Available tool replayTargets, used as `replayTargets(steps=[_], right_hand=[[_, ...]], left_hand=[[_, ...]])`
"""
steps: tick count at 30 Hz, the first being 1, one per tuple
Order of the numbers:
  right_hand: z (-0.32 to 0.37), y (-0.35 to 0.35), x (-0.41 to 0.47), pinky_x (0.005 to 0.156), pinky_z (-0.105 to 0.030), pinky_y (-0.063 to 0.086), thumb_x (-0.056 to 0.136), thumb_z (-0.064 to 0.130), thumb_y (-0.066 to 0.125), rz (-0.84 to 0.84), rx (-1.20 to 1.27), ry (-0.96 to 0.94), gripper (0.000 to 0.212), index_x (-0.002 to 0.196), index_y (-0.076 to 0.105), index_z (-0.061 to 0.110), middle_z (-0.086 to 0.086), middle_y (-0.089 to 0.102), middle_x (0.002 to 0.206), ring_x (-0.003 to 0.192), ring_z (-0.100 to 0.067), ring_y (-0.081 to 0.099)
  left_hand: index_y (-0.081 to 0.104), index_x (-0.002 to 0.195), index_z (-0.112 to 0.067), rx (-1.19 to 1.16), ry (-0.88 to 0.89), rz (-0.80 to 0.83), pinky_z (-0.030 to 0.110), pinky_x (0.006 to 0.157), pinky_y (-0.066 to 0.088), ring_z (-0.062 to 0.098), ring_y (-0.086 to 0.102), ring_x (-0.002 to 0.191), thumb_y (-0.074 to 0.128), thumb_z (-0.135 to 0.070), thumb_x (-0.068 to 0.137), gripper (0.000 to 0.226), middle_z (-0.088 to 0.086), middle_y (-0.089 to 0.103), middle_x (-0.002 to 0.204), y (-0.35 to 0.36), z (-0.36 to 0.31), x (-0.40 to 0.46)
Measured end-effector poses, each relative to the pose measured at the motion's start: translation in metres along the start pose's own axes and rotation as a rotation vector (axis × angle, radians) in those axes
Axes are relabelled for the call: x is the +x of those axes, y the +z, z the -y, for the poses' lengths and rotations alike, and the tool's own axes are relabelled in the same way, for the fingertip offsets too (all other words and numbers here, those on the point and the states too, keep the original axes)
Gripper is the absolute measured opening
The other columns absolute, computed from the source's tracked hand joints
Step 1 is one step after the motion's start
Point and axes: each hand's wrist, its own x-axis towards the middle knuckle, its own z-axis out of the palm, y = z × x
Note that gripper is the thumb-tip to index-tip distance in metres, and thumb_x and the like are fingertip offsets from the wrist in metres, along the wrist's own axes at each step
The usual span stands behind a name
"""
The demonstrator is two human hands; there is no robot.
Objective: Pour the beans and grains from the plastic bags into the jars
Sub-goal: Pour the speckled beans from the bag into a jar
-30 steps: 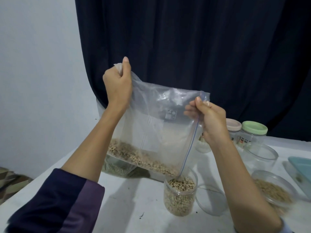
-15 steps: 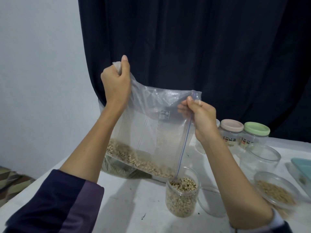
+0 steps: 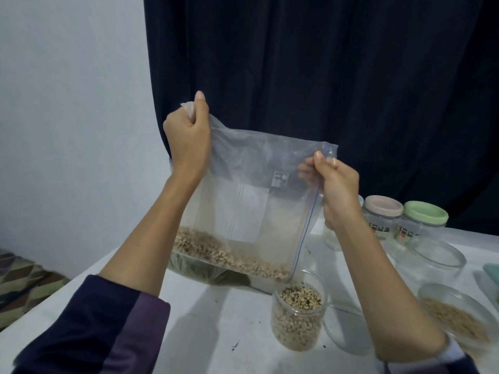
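Observation:
I hold a clear zip bag tilted in the air, its zipper edge running down on the right. My left hand grips the raised upper left corner. My right hand pinches the upper right corner by the zipper. Pale black-eyed beans lie along the bag's lower edge, sloping down toward its bottom right corner. That corner hangs just above an open clear jar, which is nearly full of the same beans.
On the white table another bag of greenish grains lies behind the held bag. To the right stand lidded jars, pink and green, an open empty jar, and a jar of tan grains.
Both hands and the bag have shifted slightly; the bag's lower right corner now hangs over the jar's mouth. The beans have slid toward that corner.

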Motion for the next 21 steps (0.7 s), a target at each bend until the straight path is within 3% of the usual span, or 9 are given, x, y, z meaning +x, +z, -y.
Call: replayTargets(steps=[11,16,21], right_hand=[[0.002,-0.014,0.000,0.067,-0.019,0.054,0.095,0.015,0.058,-0.008,-0.006,-0.029,0.021,0.078,0.067,0.008,-0.001,0.071,0.069,0.064,-0.012,0.069],[0.003,-0.016,-0.005,0.068,-0.024,0.057,0.096,0.012,0.056,0.087,-0.074,-0.052,0.022,0.079,0.067,0.004,-0.005,0.071,0.069,0.064,-0.016,0.070],[0.003,-0.020,-0.007,0.068,-0.024,0.057,0.096,0.013,0.057,0.076,-0.045,-0.052,0.021,0.079,0.067,0.005,-0.003,0.070,0.067,0.062,-0.015,0.069]], left_hand=[[0.017,0.052,-0.020,-0.007,-0.013,0.003,0.018,0.045,0.019,0.005,0.022,0.040,0.045,-0.020,0.099,0.055,-0.015,0.022,0.037,0.008,0.001,-0.004],[0.020,0.051,-0.020,-0.014,-0.027,0.020,0.026,0.046,0.020,0.005,0.022,0.040,0.046,-0.022,0.099,0.054,-0.014,0.023,0.037,0.013,0.003,-0.007],[0.019,0.051,-0.020,-0.017,-0.051,0.000,0.019,0.044,0.020,0.004,0.022,0.040,0.046,-0.021,0.099,0.055,-0.015,0.023,0.036,0.011,0.006,-0.006]])
